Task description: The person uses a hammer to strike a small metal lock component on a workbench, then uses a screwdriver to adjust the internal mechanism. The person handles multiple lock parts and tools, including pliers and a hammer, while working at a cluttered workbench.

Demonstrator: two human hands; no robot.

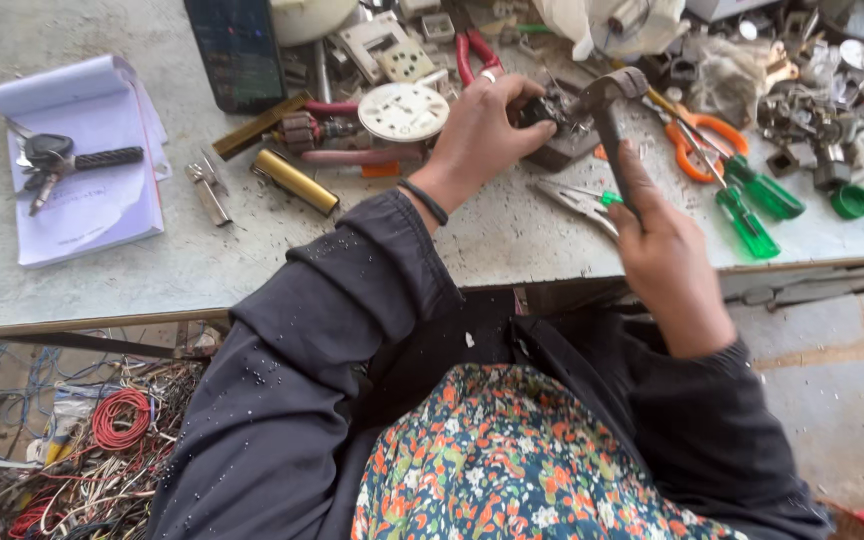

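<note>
A hammer is gripped by the right hand; a small dark part near the desk's far edge is clasped by the left hand.

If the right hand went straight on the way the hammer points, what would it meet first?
Probably the small dark part that the left hand holds; the hammer in the right hand hangs just beside it, though depth is unclear.

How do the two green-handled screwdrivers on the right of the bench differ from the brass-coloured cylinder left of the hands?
The green-handled screwdrivers are translucent green plastic with thin metal shafts; the brass-coloured cylinder is plain shiny metal, with no shaft. The screwdrivers lie right of the right hand, which grips a hammer; the cylinder lies left of the left hand. The screwdrivers' shafts point up-left beside orange-handled scissors; the cylinder lies alone. Both rest untouched on the grey bench.
</note>
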